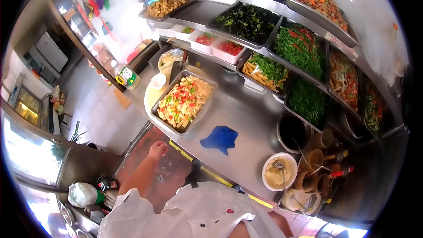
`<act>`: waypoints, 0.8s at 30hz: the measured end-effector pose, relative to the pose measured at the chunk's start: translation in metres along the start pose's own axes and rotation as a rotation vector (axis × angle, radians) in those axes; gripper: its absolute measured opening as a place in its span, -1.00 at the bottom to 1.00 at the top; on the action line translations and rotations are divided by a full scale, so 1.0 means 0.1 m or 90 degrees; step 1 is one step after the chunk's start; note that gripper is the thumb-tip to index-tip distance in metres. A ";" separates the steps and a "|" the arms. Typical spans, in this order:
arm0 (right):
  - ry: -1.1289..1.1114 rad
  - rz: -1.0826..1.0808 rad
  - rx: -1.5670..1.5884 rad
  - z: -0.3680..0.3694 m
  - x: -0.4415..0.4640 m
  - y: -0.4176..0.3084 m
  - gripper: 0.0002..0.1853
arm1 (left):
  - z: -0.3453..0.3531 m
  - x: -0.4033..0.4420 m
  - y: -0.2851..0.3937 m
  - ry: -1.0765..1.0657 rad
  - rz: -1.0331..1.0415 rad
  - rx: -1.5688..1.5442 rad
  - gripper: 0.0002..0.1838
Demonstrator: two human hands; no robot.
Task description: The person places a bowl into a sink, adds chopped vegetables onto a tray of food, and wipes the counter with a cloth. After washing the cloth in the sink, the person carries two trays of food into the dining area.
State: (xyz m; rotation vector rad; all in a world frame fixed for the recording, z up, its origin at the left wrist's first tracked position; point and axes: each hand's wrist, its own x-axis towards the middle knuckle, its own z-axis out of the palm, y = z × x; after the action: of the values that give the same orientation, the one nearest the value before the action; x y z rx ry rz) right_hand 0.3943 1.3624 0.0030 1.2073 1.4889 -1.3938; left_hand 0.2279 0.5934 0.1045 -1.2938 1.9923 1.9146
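My left hand [158,149] hangs over the floor in front of the steel counter's edge, its fingers curled in, with nothing visible in them. Beyond it on the counter, a metal tray [194,123] holds pale strips with red and green pieces, resting partly on a round yellowish board [152,97]. A crumpled blue cloth [220,139] lies to the right of that tray. My right hand is not in view; only part of the right arm [280,223] shows at the bottom edge.
Shelves of food trays [244,23] rise behind the steel counter [246,114]. A white bowl [275,174] with a spoon, a dark pot [293,132] and several seasoning containers [313,159] stand at right. A labelled bottle [125,76] stands at the left end.
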 end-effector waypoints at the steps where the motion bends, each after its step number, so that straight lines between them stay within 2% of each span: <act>1: 0.007 -0.001 0.004 0.08 -0.03 0.02 -0.68 | -0.04 0.17 0.07 -0.003 0.004 -0.018 -0.73; 4: 0.022 -0.004 0.020 0.46 -0.17 0.08 -0.69 | -0.11 0.78 0.32 -0.013 0.041 -0.084 -0.69; 5: 0.025 -0.005 0.024 0.61 -0.23 0.10 -0.69 | -0.10 0.93 0.37 0.014 0.063 -0.118 -0.75; 7: 0.027 -0.010 0.034 0.96 -0.34 0.12 -0.70 | -0.10 1.19 0.50 0.008 0.028 -0.244 -0.80; 9: 0.025 -0.012 0.036 1.33 -0.45 0.14 -0.71 | -0.24 1.70 0.27 -0.078 -0.012 -0.257 -0.86; 15: 0.000 -0.021 0.023 2.29 -0.85 0.16 -0.73 | -0.13 1.53 0.69 -0.066 -0.119 -0.309 -0.83; 17: -0.003 -0.030 0.022 2.47 -0.92 0.17 -0.73 | -0.10 1.67 0.48 -0.123 -0.116 -0.478 -0.91; 18: -0.003 -0.037 0.026 2.52 -0.91 0.14 -0.73 | -0.10 1.65 0.45 -0.226 -0.089 -0.523 -0.91; 22: -0.001 -0.059 0.035 2.49 -0.86 0.16 -0.74 | -0.07 1.55 0.42 -0.202 -0.107 -0.553 -0.78; 23: -0.003 -0.067 0.035 2.43 -0.82 0.17 -0.75 | -0.08 1.45 0.50 -0.170 -0.086 -0.559 -0.77; 24: -0.005 -0.073 0.046 2.38 -0.78 0.19 -0.75 | -0.16 1.38 0.55 -0.179 -0.119 -0.556 -0.81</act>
State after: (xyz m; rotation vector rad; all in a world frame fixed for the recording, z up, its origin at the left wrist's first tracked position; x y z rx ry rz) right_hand 0.4159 1.1152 0.0426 1.1747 1.5346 -1.5382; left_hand 0.1141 0.5031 0.0698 -1.1609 0.8563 2.7757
